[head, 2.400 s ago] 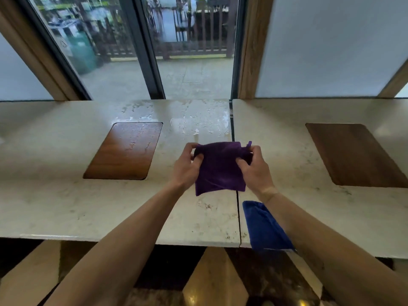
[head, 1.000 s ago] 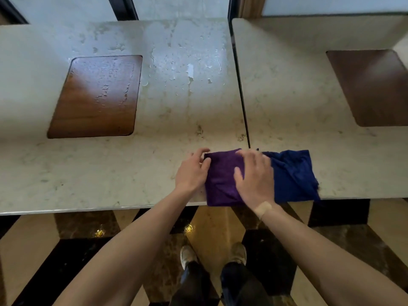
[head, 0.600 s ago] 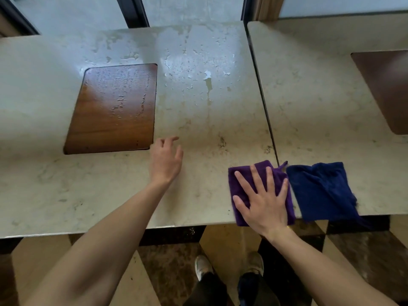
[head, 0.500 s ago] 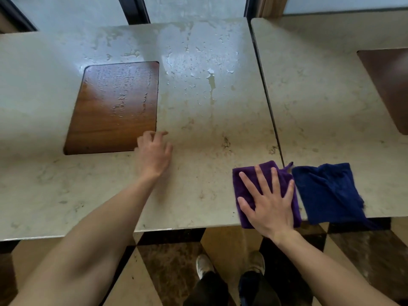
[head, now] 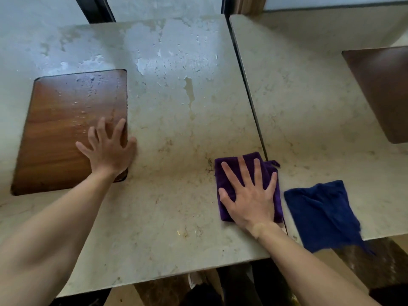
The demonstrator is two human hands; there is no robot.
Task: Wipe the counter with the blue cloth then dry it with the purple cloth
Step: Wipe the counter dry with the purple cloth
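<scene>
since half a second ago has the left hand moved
Yes. The left hand has slid left across the counter and its fingers now lie over the wooden inlay.

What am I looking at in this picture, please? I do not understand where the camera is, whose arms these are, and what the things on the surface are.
There is no machine here. A person wears a camera on the head, and it looks forward and down, so the two arms coming from the bottom edge are that person's own.

The right hand lies flat, fingers spread, pressing on a folded purple cloth on the pale stone counter. The left hand rests open, partly on a brown wooden panel set into the counter. Neither hand grips anything.

A blue cloth lies to the right of the purple one, its corner hanging over the counter's near edge. A dark seam splits the counter into two slabs; the blue cloth is on the right slab. Water drops shine on the far part of the left slab and on the panel.
</scene>
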